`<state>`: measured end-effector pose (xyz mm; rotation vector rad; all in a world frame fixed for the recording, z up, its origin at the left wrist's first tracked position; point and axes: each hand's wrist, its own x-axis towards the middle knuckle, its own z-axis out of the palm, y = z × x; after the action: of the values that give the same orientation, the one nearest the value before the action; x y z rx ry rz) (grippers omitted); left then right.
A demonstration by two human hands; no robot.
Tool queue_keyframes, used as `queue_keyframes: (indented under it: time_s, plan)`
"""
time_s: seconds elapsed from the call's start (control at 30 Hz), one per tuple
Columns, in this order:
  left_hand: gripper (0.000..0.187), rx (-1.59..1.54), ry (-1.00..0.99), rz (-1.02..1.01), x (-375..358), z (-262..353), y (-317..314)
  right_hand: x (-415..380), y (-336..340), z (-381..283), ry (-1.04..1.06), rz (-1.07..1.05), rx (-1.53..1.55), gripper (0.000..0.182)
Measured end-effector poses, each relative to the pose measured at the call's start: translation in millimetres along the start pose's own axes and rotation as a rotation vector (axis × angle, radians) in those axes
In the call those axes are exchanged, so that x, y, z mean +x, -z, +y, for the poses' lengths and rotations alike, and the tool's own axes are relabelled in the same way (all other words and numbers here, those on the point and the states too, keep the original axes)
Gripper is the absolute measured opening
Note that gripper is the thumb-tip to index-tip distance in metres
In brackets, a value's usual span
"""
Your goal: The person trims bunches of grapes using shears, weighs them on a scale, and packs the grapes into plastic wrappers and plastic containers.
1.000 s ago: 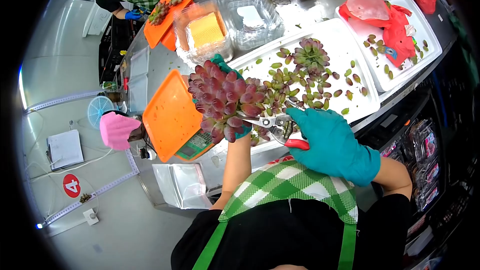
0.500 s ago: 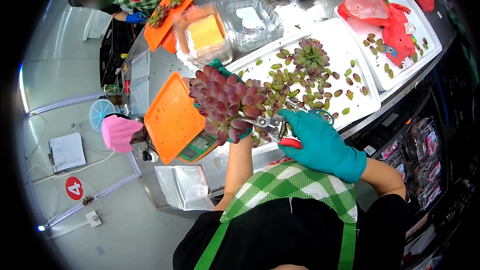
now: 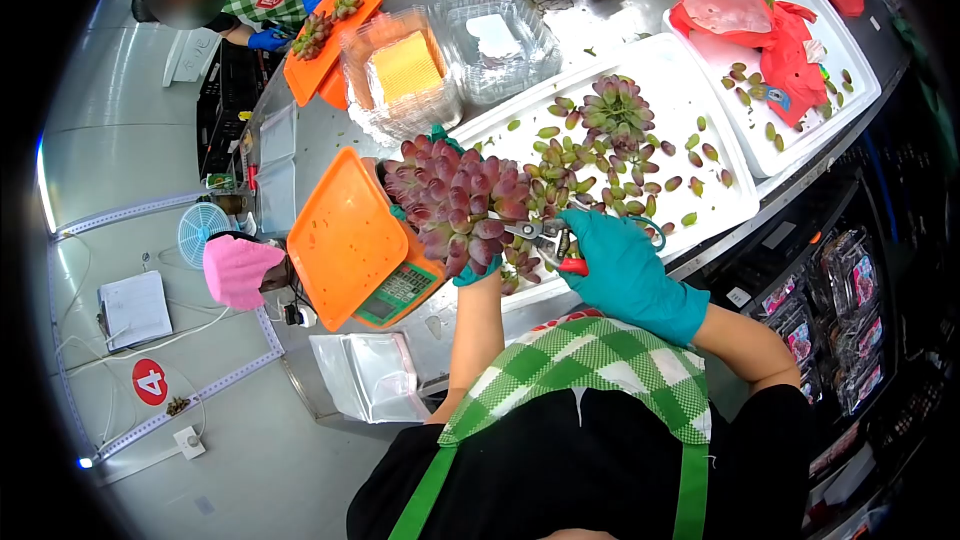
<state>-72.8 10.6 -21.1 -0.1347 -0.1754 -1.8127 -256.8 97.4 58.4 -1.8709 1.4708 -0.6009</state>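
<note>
A large cluster of purple-red succulent rosettes is held up by my left hand, whose green-gloved fingers show only at its edges. My right hand, in the same kind of glove, is wrapped round pruning shears with a red handle end. The blades reach the right side of the succulent, and their tips are partly hidden among its leaves. Behind lies a white tray with loose leaves and another succulent rosette.
Left of the cluster stands a scale with an orange pan. Clear plastic boxes are behind. At right, a second white tray holds red plastic bags. Across the table a co-worker's blue-gloved hand is near orange trays.
My right hand has shifted slightly left and up, and the shears' red handle sits closer in to it. The succulent has barely moved. The co-worker's upper hand has moved a little.
</note>
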Motion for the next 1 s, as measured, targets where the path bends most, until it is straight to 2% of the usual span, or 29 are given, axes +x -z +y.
queue_keyframes:
  time_s: [0.1,0.2,0.43,0.53,0.67,0.7,0.8,0.93,1.0]
  plan:
    - [0.040,0.015,0.005,-0.004,-5,-1,2,0,-7,8,0.016,0.053,0.006,0.052]
    - [0.040,0.030,0.008,-0.011,-1,-1,6,4,-7,14,-0.082,-0.074,0.067,0.049]
    - [0.040,0.078,0.002,-0.041,8,5,11,-16,13,23,-0.001,0.130,0.010,0.045]
    - [0.039,0.099,-0.008,-0.050,4,11,10,-19,31,22,-0.124,0.143,0.027,0.044]
    - [0.039,0.127,-0.015,-0.063,0,14,11,-13,39,21,-0.058,0.235,0.045,0.045]
    - [0.039,0.137,-0.016,-0.068,3,14,12,-9,45,15,-0.130,0.114,0.128,0.048]
    - [0.039,0.163,-0.009,-0.080,-2,18,10,1,41,-1,0.098,0.193,0.072,0.050]
    - [0.039,0.104,-0.024,0.098,-12,23,27,13,32,-4,0.122,0.182,0.030,0.054]
    - [0.039,0.109,-0.010,0.070,-13,25,28,16,27,-4,0.141,0.175,0.048,0.052]
